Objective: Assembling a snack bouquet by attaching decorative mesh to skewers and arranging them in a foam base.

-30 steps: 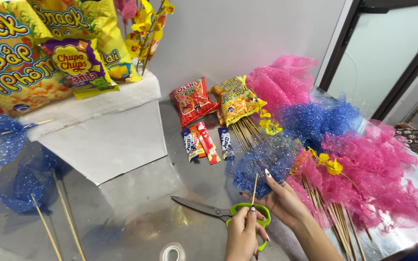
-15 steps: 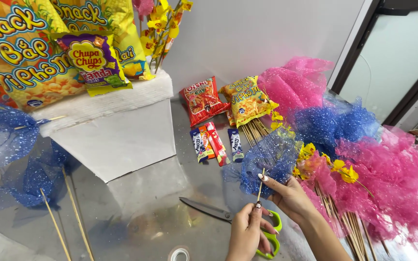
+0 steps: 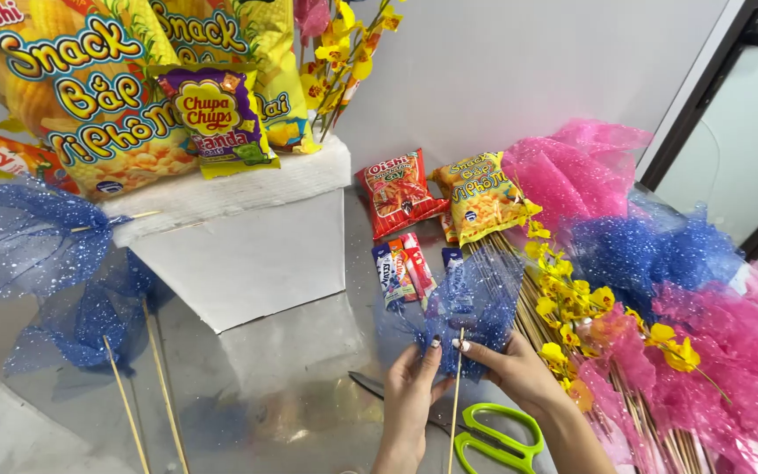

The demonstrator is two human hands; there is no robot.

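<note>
glossy table (image 3: 291, 386); both hands (image 3: 414, 395) pinch glittery blue mesh (image 3: 467, 307); thin stick (image 3: 455, 404)

green-handled scissors (image 3: 493, 434), red snack packet (image 3: 399, 191), yellow snack packet (image 3: 482, 197), white foam block (image 3: 239, 237), pink mesh (image 3: 739, 351).

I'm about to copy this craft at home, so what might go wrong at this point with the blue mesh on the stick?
The blue glitter mesh is only pinched between the left hand and right hand at the top of the wooden stick; a loosened grip would likely let it unfold or slide off. The green-handled scissors lie under the wrists, so a forearm could knock them. The stick's lower end could catch on them too.
</note>
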